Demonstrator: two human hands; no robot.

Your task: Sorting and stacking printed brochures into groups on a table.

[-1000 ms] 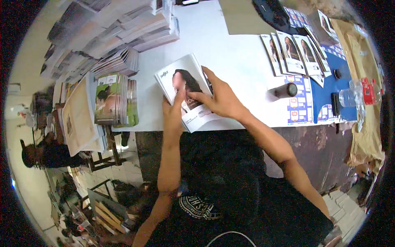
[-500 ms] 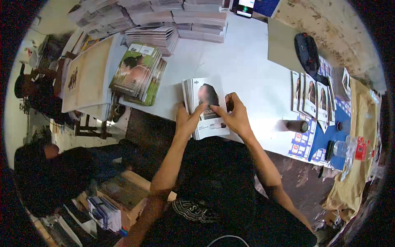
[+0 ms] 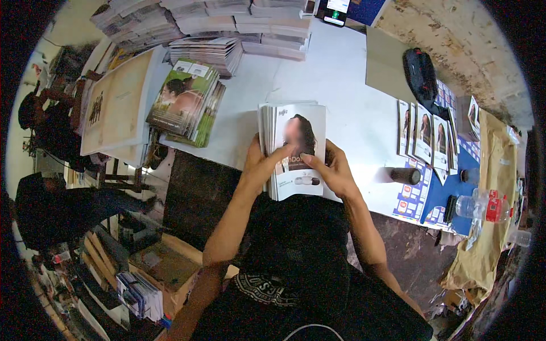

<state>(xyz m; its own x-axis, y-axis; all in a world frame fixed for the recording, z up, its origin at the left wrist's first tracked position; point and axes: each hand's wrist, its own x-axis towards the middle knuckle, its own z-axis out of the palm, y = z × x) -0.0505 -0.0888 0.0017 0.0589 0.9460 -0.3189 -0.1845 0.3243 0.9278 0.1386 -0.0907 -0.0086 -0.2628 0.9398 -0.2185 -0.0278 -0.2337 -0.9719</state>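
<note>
A thick stack of white brochures (image 3: 300,131), its top cover printed with a dark-haired figure, is held upright-facing near the table's front edge, close to my body. My left hand (image 3: 261,165) grips the stack's left side, thumb across the cover and fingers behind it. On the opposite side my right hand (image 3: 336,173) holds the right edge, its thumb also pressed on the cover near the other thumb. The fingers behind the stack are mostly hidden. The sheets' edges fan slightly at the left and top.
Green-covered booklets (image 3: 181,108) are piled to the left, beside large beige printed sheets (image 3: 119,108). Tall paper stacks (image 3: 227,23) line the back. To the right lie several similar brochures (image 3: 424,133), a dark cylinder (image 3: 405,175), a black pouch (image 3: 421,74) and a plastic bottle (image 3: 483,207). Another person (image 3: 74,210) is at far left.
The brochure stack has shifted slightly right and looks a little larger. My right hand's fingers, earlier curled up beside the edge, now reach round it. The person at left has changed posture.
</note>
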